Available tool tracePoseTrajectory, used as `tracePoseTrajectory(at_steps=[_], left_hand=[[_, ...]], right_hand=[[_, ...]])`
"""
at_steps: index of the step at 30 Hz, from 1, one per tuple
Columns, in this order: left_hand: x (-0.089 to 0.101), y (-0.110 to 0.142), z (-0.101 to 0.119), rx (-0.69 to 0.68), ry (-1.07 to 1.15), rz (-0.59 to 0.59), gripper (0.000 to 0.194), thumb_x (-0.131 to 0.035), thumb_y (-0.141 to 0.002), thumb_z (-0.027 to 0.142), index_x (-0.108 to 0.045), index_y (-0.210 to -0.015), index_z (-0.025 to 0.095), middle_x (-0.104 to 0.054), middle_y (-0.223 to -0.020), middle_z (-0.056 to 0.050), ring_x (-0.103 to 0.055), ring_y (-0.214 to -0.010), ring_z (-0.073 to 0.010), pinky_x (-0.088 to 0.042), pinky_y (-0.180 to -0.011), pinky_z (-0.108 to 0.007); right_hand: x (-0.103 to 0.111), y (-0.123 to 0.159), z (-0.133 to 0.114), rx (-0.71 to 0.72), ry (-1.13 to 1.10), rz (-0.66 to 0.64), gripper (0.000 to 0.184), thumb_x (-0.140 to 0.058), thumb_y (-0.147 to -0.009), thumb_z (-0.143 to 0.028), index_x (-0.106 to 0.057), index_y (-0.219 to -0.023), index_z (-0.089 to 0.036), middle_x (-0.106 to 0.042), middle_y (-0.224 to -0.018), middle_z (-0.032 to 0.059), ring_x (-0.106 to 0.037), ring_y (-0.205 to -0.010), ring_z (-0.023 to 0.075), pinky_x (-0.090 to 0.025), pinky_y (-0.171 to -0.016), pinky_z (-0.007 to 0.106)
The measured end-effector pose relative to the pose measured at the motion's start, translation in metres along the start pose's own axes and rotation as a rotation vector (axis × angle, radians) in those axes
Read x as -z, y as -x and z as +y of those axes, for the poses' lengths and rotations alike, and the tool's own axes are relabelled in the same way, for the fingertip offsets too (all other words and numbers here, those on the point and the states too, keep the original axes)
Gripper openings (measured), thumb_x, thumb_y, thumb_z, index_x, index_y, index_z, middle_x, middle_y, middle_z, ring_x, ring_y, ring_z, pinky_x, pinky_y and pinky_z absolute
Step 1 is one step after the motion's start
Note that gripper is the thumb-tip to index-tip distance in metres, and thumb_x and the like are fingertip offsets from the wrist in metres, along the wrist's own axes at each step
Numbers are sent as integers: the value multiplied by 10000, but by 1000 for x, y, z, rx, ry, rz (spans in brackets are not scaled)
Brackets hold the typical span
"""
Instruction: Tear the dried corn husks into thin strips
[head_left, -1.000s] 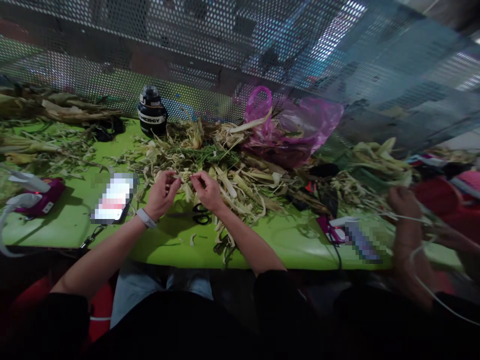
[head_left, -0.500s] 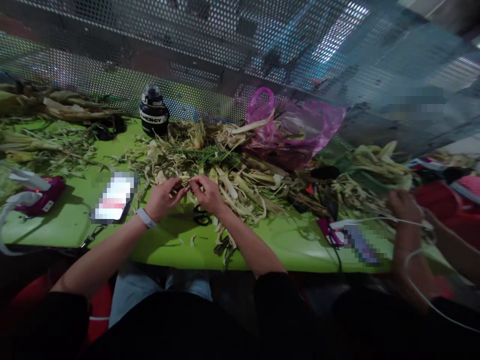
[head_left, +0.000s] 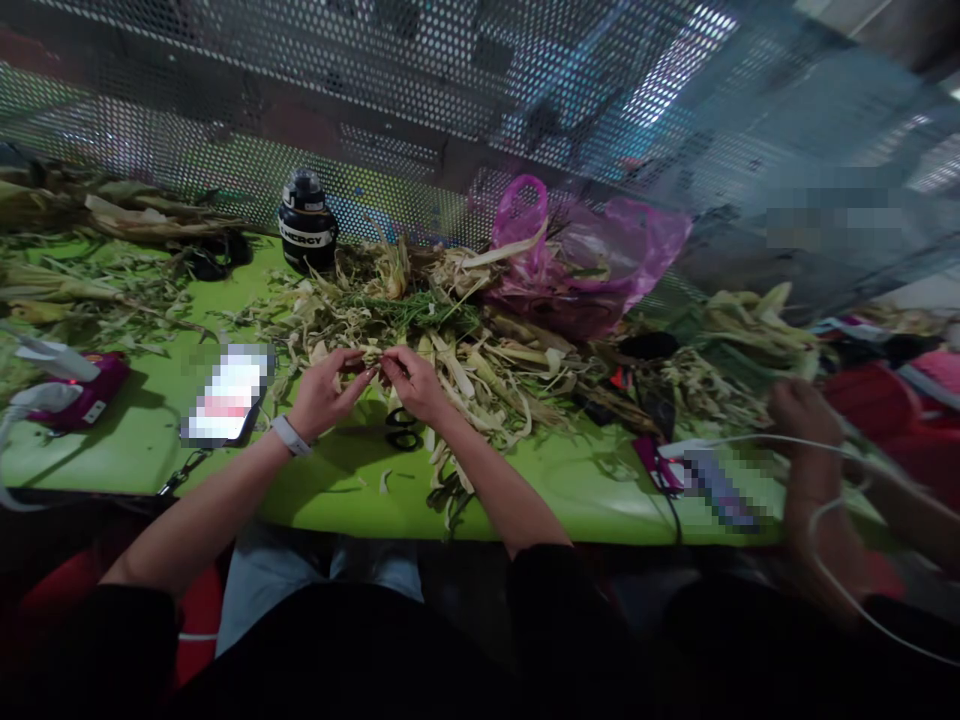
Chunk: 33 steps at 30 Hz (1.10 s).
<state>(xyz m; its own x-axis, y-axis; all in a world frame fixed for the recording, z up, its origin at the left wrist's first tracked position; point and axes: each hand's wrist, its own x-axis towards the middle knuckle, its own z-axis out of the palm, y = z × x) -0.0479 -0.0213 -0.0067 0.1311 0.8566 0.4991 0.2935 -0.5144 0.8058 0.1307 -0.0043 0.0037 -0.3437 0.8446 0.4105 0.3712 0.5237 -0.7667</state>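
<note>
Over the green table (head_left: 322,505), my left hand (head_left: 328,393) and my right hand (head_left: 414,384) face each other with bent fingers. A small pale yellow-green plant piece (head_left: 371,354) is pinched between their fingertips; its exact shape is too small to make out. Just beneath my right hand lie black ring handles (head_left: 403,439), like those of scissors, with the rest hidden. Beyond my fingers spreads a heap of dry plant strips and husks (head_left: 495,375). A white band (head_left: 291,436) circles my left wrist.
A lit phone (head_left: 229,395) and a purple power strip (head_left: 97,395) lie left. Behind stand a black bottle (head_left: 307,230) and a pink plastic bag (head_left: 585,290), before a perforated metal screen (head_left: 420,120). At right, another person's hand (head_left: 806,410) is near cables and a second phone (head_left: 720,490).
My fingers have shifted slightly around the plant piece, and the black ring handles show more clearly. The other person's hand has moved a little left.
</note>
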Motion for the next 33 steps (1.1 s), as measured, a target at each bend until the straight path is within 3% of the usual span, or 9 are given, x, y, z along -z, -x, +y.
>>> tracePoseTrajectory(at_steps=[3, 6, 17, 22, 26, 29, 33], left_hand=[[-1, -3, 3, 203, 356, -18, 370, -692, -776, 364, -566, -1054, 156, -680, -920, -72, -659, -868, -175, -528, -802, -321], [-1, -4, 2, 311, 515, -36, 406, -738, -731, 339, -554, -1041, 152, -673, -910, -50, -661, -854, -154, -535, -817, -317], [0, -6, -7, 294, 474, -163, 400, -752, -713, 349, -600, -1015, 135, -692, -818, -49, -663, -741, -144, -537, -692, -273], [1, -6, -6, 275, 454, -59, 406, -745, -722, 345, -591, -1046, 156, -654, -773, -11, -613, -671, -102, -498, -609, -214], [2, -8, -10, 252, 468, 0, 433, -745, -727, 306, -595, -1113, 179, -628, -841, -1, -603, -768, -95, -510, -709, -216], [2, -9, -10, 313, 539, 6, 476, -772, -685, 326, -601, -1102, 171, -649, -900, -22, -620, -841, -126, -535, -770, -269], [1, -8, -8, 440, 620, -59, 464, -779, -664, 390, -626, -1025, 141, -690, -909, -61, -659, -801, -166, -562, -713, -316]], right_hand=[[-3, 0, 2, 31, 33, 29, 288, -415, -940, -442, -558, -921, -192, -583, -821, 39, -551, -740, 143, -444, -704, 274], [-3, 0, 2, 80, 70, 33, 256, -439, -934, -404, -574, -915, -187, -595, -852, 46, -548, -771, 145, -438, -736, 277], [0, -2, -2, 59, 120, 60, 289, -429, -937, -417, -540, -784, -198, -557, -770, 30, -515, -758, 150, -415, -754, 289], [0, -3, 0, 23, 73, 25, 288, -432, -933, -422, -559, -823, -187, -574, -786, 32, -529, -771, 148, -413, -739, 276], [-2, -3, 5, -15, 45, 2, 292, -436, -928, -436, -570, -851, -187, -588, -778, 27, -549, -768, 147, -423, -725, 264], [-4, -3, 8, -28, 19, 54, 296, -436, -930, -437, -570, -847, -186, -593, -755, 24, -555, -728, 141, -433, -720, 266], [-4, -3, 9, -36, 6, 87, 283, -453, -925, -436, -579, -876, -187, -597, -744, 19, -566, -704, 139, -444, -711, 266]])
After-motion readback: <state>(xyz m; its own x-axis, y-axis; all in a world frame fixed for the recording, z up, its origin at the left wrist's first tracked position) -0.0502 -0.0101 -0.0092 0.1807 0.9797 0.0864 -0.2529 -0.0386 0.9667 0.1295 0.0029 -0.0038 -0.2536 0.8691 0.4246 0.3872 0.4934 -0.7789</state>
